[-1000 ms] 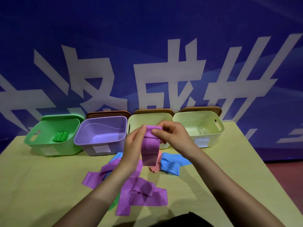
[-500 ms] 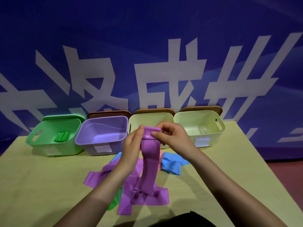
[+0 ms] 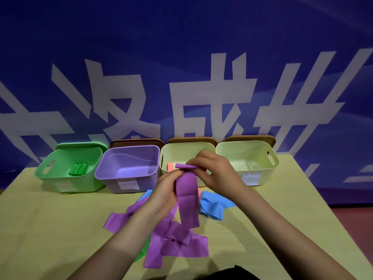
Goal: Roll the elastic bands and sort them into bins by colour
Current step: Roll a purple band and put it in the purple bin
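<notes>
A purple elastic band [image 3: 186,196] hangs in the air, its top end rolled into a small coil. My right hand [image 3: 217,171] pinches that coil, and my left hand [image 3: 164,189] grips the band just below it. More purple bands [image 3: 177,242] lie tangled on the table under my hands. Blue bands [image 3: 212,206] lie to their right, and a green band [image 3: 144,252] peeks out beside my left forearm. Four bins stand in a row behind: green bin [image 3: 60,174] with green rolls [image 3: 78,169], purple bin [image 3: 125,174], and two pale bins [image 3: 171,156] [image 3: 250,158].
A pink roll [image 3: 170,166] lies in the left pale bin, and a pink band [image 3: 199,191] shows behind the hanging one. Lids lean behind the bins against a blue banner. The yellow-green table [image 3: 50,229] ends close on the right.
The hanging purple band has been rolled further at its top, so its free tail has lifted off the pile. Both hands have stayed in about the same spot.
</notes>
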{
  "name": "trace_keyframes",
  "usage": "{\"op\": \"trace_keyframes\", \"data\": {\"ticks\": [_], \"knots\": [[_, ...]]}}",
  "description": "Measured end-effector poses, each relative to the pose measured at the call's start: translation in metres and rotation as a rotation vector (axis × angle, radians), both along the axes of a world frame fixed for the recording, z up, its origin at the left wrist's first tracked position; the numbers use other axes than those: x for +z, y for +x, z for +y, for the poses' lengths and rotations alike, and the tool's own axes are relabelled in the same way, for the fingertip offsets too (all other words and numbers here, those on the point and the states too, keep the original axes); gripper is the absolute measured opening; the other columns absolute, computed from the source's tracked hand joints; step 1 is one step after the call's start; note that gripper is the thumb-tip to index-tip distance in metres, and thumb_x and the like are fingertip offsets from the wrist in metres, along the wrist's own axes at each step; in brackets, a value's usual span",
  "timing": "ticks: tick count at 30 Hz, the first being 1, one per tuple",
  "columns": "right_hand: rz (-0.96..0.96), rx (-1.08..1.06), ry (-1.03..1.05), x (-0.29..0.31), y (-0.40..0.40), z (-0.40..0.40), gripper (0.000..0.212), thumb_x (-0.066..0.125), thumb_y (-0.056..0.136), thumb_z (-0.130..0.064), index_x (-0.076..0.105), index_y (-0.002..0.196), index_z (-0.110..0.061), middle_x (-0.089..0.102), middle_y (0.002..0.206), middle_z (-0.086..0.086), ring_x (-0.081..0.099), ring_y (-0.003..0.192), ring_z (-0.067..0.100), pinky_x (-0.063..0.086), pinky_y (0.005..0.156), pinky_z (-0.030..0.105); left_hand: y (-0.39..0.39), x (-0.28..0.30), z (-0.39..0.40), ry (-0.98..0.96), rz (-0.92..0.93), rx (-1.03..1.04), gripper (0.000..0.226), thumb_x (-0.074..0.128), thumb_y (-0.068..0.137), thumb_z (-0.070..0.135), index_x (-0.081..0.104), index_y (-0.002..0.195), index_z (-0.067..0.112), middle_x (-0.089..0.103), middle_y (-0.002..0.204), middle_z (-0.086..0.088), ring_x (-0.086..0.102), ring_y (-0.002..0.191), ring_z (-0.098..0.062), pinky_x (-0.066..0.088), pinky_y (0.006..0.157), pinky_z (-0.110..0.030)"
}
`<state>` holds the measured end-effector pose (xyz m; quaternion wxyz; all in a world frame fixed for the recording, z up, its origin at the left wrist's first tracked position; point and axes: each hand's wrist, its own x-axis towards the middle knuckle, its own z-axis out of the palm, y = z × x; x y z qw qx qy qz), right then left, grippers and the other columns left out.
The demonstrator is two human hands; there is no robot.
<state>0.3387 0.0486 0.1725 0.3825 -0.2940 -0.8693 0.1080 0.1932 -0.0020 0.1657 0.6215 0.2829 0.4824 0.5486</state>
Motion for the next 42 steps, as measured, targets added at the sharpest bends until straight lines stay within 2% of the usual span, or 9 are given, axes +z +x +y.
{"op": "trace_keyframes", "data": {"ticks": [7, 10, 15, 19, 23, 31, 36, 38, 42], "knots": [[-0.234, 0.079, 0.218, 0.006, 0.015, 0.007, 0.029, 0.05, 0.09, -0.023, 0.073, 0.1, -0.008, 0.062, 0.083, 0.008, 0.059, 0.071, 0.024, 0.046, 0.053, 0.027, -0.004, 0.002, 0.003, -0.057, 0.015, -0.013, 0.034, 0.037, 0.101, 0.024, 0.064, 0.092, 0.005, 0.067, 0.084, -0.013, 0.061, 0.073, -0.02, 0.047, 0.067, -0.031], [-0.281, 0.106, 0.168, 0.008, 0.018, 0.006, 0.033, 0.044, 0.089, -0.016, 0.071, 0.106, -0.008, 0.062, 0.089, 0.009, 0.059, 0.078, 0.025, 0.047, 0.06, 0.027, -0.003, -0.002, 0.004, -0.004, 0.072, -0.014, 0.024, 0.046, 0.097, 0.012, 0.068, 0.091, 0.005, 0.07, 0.083, -0.012, 0.066, 0.073, -0.017, 0.052, 0.066, -0.026], [-0.024, 0.077, -0.244, 0.003, 0.02, -0.005, 0.043, 0.039, 0.085, -0.012, 0.069, 0.116, -0.012, 0.058, 0.105, 0.002, 0.054, 0.098, 0.009, 0.041, 0.086, 0.014, -0.001, -0.003, 0.001, 0.056, 0.136, 0.026, 0.023, 0.047, 0.096, 0.004, 0.068, 0.087, 0.007, 0.068, 0.078, -0.009, 0.063, 0.074, -0.019, 0.05, 0.071, -0.029], [0.276, -0.073, -0.625, 0.003, 0.01, -0.012, 0.022, 0.064, 0.09, -0.024, 0.068, 0.112, -0.021, 0.064, 0.091, -0.004, 0.061, 0.082, 0.005, 0.052, 0.077, 0.023, 0.0, -0.002, -0.001, 0.16, 0.332, 0.02, 0.017, 0.058, 0.092, 0.023, 0.073, 0.084, 0.022, 0.064, 0.098, -0.027, 0.059, 0.089, -0.028, 0.047, 0.089, -0.046], [0.355, -0.07, -0.802, 0.006, 0.002, -0.014, 0.003, 0.066, 0.088, -0.011, 0.068, 0.087, -0.009, 0.063, 0.067, 0.003, 0.057, 0.055, 0.004, 0.048, 0.058, 0.018, 0.001, 0.002, -0.003, 0.276, 0.498, 0.07, 0.018, 0.052, 0.096, 0.012, 0.068, 0.089, 0.018, 0.069, 0.085, -0.009, 0.062, 0.078, -0.013, 0.049, 0.072, -0.026], [0.394, -0.085, -0.769, 0.006, -0.007, -0.016, 0.012, 0.062, 0.09, -0.007, 0.06, 0.083, 0.003, 0.057, 0.066, 0.011, 0.054, 0.053, 0.005, 0.043, 0.054, 0.015, -0.002, -0.001, -0.005, 0.385, 0.583, 0.125, 0.013, 0.054, 0.089, 0.028, 0.066, 0.083, 0.028, 0.065, 0.081, -0.011, 0.061, 0.077, -0.033, 0.05, 0.072, -0.052], [0.44, -0.152, -0.671, -0.001, -0.01, -0.016, 0.015, 0.065, 0.088, -0.009, 0.062, 0.074, -0.012, 0.057, 0.065, 0.002, 0.053, 0.062, 0.012, 0.044, 0.059, 0.022, 0.0, 0.002, -0.002, 0.275, 0.445, 0.13, 0.025, 0.056, 0.095, 0.013, 0.072, 0.087, 0.031, 0.067, 0.082, -0.007, 0.06, 0.08, -0.022, 0.049, 0.075, -0.04], [0.448, -0.171, -0.614, -0.005, -0.01, -0.017, 0.016, 0.065, 0.088, -0.009, 0.061, 0.074, -0.015, 0.058, 0.064, -0.004, 0.053, 0.063, 0.01, 0.043, 0.059, 0.019, -0.002, 0.001, 0.001, 0.187, 0.394, 0.081, 0.013, 0.058, 0.094, 0.021, 0.07, 0.09, 0.024, 0.067, 0.085, -0.007, 0.061, 0.08, -0.023, 0.047, 0.076, -0.039], [0.418, -0.222, -0.41, -0.004, -0.005, -0.014, 0.011, 0.065, 0.087, -0.012, 0.063, 0.077, -0.015, 0.056, 0.066, -0.013, 0.05, 0.063, 0.004, 0.039, 0.06, 0.013, -0.001, -0.008, -0.001, -0.019, 0.289, -0.004, 0.031, 0.051, 0.096, 0.04, 0.07, 0.097, 0.016, 0.067, 0.104, -0.025, 0.062, 0.088, -0.028, 0.045, 0.08, -0.04]]}}
